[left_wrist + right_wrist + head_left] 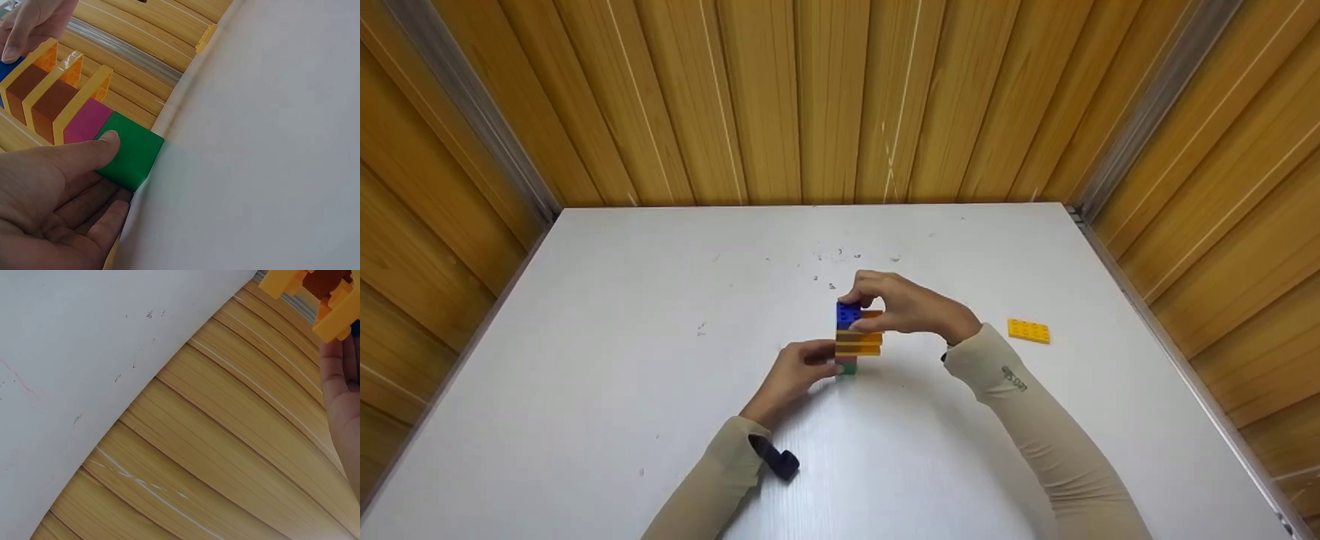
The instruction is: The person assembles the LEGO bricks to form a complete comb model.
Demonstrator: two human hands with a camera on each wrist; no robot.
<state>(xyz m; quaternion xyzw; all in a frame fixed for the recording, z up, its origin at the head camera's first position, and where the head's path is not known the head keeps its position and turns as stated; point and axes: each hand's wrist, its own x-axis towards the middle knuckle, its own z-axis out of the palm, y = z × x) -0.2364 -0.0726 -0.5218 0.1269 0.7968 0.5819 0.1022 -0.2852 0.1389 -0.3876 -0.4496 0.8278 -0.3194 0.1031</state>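
A tower of toy building bricks stands upright on the white table. The green brick (132, 146) forms its base, under a magenta brick (87, 119). Higher up, yellow plates (870, 349) alternate with brown bricks (53, 104) and jut out to the right. A blue brick (848, 313) tops the stack. Low down, my left hand (799, 373) holds the green brick, its thumb on the near face and fingers behind. My right hand (906, 304) pinches the blue brick between thumb and fingers. The right wrist view catches only part of that hand and the yellow plates' undersides.
A loose yellow plate (1029, 331) lies on the white table (660, 300) to the right of the tower, beyond my right wrist. Wood-patterned panels (832, 105) wall the table at the back and both sides. A black strap (775, 457) hangs at my left wrist.
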